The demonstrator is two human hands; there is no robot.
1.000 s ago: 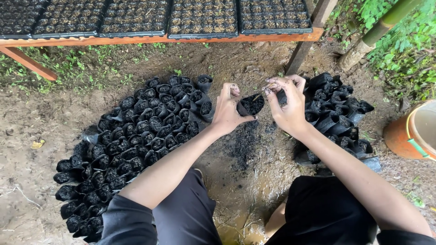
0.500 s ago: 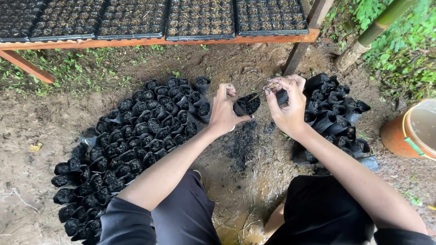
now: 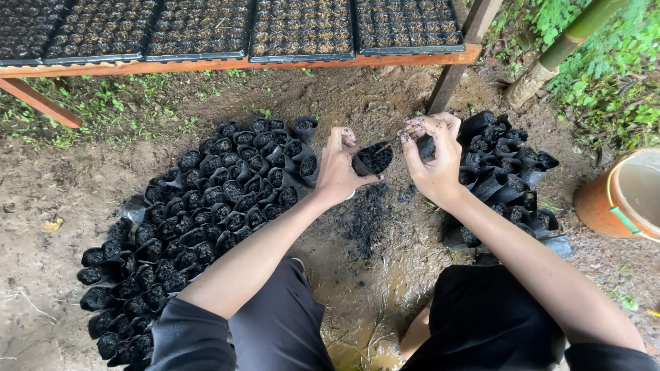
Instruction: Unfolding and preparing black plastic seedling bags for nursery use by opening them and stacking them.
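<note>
Both my arms reach up mid-frame, left hand [image 3: 338,172] curled with thumb out, right hand [image 3: 432,154] just beside it, fingertips pinched together, dirty.

Ahead of you black seedling trays [image 3: 302,27] sit on an orange wooden bench [image 3: 206,65], an orange bucket [image 3: 622,196] stands right, and weeds [image 3: 612,75] edge the muddy ground [image 3: 385,275].

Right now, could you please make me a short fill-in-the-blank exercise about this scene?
1. The left hand holds a small black bag filled with ____.
2. The large group of filled bags lies on the person's ____ side.
3. The seedling trays rest on an ____ wooden bench.

Missing words: soil; left; orange
</note>
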